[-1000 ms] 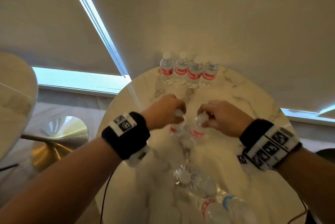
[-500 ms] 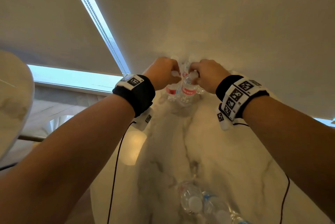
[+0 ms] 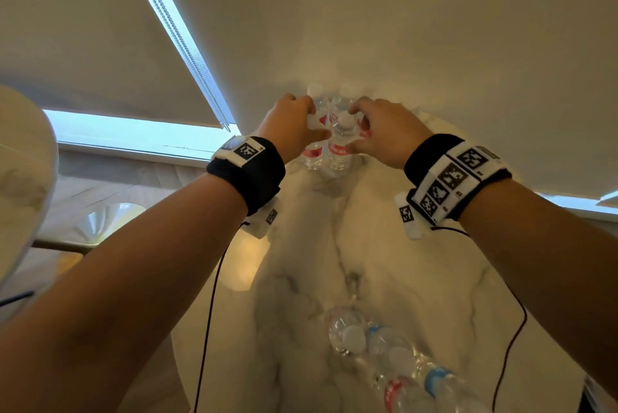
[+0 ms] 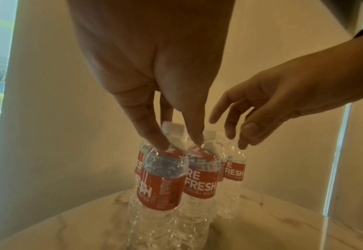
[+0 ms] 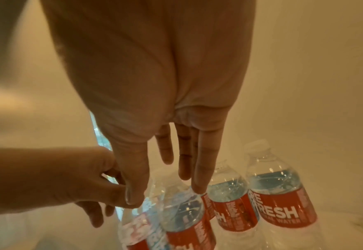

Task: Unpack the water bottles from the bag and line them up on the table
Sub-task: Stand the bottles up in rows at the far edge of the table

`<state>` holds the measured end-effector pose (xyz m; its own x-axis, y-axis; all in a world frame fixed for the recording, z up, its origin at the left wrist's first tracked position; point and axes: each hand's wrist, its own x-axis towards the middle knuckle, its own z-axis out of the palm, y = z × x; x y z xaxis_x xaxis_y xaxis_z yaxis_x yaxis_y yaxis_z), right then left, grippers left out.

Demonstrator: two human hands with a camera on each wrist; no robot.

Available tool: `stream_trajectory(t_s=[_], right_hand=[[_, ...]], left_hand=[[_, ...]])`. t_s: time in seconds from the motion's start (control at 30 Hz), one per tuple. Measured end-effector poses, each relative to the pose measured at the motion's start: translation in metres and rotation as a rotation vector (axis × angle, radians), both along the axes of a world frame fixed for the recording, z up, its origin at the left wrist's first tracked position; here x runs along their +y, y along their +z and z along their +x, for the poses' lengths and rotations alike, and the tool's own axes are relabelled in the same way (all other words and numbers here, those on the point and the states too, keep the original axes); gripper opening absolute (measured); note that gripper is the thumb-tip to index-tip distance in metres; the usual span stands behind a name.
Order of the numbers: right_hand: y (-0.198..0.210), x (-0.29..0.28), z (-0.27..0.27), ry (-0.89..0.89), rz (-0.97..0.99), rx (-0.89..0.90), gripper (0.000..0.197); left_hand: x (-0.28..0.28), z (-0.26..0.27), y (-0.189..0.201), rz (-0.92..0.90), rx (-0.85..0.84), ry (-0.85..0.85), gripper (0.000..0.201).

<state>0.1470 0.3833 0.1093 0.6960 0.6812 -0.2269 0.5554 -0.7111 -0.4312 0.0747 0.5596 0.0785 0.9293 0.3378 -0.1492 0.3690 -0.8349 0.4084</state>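
Both hands are at the far side of the marble table (image 3: 418,279), around twelve o'clock from where the person stands, setting two more water bottles against the ones standing there. The left hand (image 3: 294,131) has its fingers straight down, tips resting on the shoulder of the left front bottle (image 4: 161,179) without curling round it; the right hand (image 3: 384,135) hangs loosely unfolded over the right front bottle (image 3: 339,151), and I cannot tell whether it touches. To finish well, I would lift both hands straight up, because these thin crinkled bottles look light and tippy and a sideways brush could knock the back row (image 5: 281,203) over. The two front bottles stand upright just before that row, so a nudge to three or nine o'clock may be wanted for one true line. Each is clear ribbed plastic with a white cap and a red label. More unpacked bottles (image 3: 384,355) lie near six o'clock; I see no bag.
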Motion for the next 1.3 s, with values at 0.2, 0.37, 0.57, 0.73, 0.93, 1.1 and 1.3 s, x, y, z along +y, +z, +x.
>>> stream_trajectory(t_s=[0.2,0.37,0.57,0.73,0.93,1.1,1.3], right_hand=[[0.027,-0.085,-0.089,0.150,-0.044,0.160,0.030],[0.024,-0.146,-0.156,0.320,-0.207,0.391,0.045],[-0.001,-0.170,-0.191,0.418,-0.252,0.283,0.041],[-0.005,-0.160,-0.150,0.273,-0.223,0.173,0.035],[-0.005,-0.127,-0.058,0.072,-0.186,0.049,0.032],[-0.011,-0.097,0.014,-0.033,-0.147,-0.042,0.028],[-0.014,-0.071,0.056,-0.038,-0.142,-0.091,0.032]], left_hand=[[-0.046,-0.089,0.024,0.034,-0.099,-0.066,0.056],[-0.110,-0.186,0.017,-0.154,-0.057,-0.310,0.040],[-0.148,-0.221,0.011,-0.135,0.225,-0.586,0.041],[-0.141,-0.171,0.005,-0.175,0.163,-0.493,0.036],[-0.124,-0.065,0.003,-0.131,0.088,-0.427,0.037],[-0.108,0.009,0.003,-0.064,0.014,-0.420,0.032],[-0.090,0.058,-0.009,-0.009,-0.002,-0.360,0.030]])
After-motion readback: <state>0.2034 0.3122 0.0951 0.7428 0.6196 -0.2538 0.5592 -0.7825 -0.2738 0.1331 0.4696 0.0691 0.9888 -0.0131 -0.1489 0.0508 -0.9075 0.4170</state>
